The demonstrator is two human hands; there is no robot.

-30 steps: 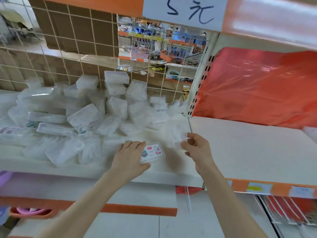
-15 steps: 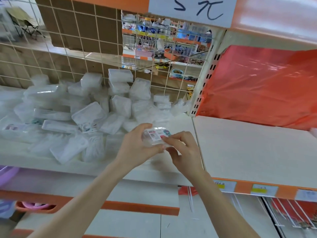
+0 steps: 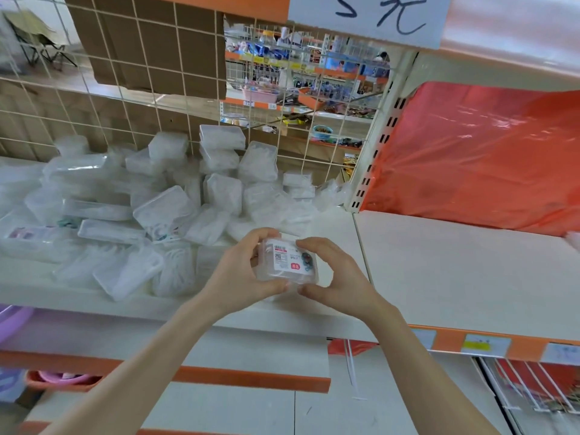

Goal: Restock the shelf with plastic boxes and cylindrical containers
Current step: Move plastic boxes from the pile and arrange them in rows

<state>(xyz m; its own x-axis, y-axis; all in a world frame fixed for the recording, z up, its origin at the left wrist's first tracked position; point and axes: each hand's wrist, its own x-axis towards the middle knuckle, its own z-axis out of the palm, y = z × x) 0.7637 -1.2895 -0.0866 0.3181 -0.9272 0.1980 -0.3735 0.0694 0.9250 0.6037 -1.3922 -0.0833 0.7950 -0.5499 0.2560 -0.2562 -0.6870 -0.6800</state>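
Fingers [image 3: 265, 235] of both hands curled round one small plastic box [image 3: 279, 276], held over the front of the white shelf [image 3: 439, 265].

The left hand [image 3: 238, 277] gripped its left end and the right hand [image 3: 340, 277] its right end, the barcode label [image 3: 287, 258] facing up. Just behind and to the left, a loose heap of clear boxes [image 3: 175, 211] lay on the same shelf, some stacked against the wire grid [image 3: 131, 98]. Farther right a red plastic sheet [image 3: 486, 158] hung behind the bare board, with a handwritten price sign [image 3: 376, 17] overhead.
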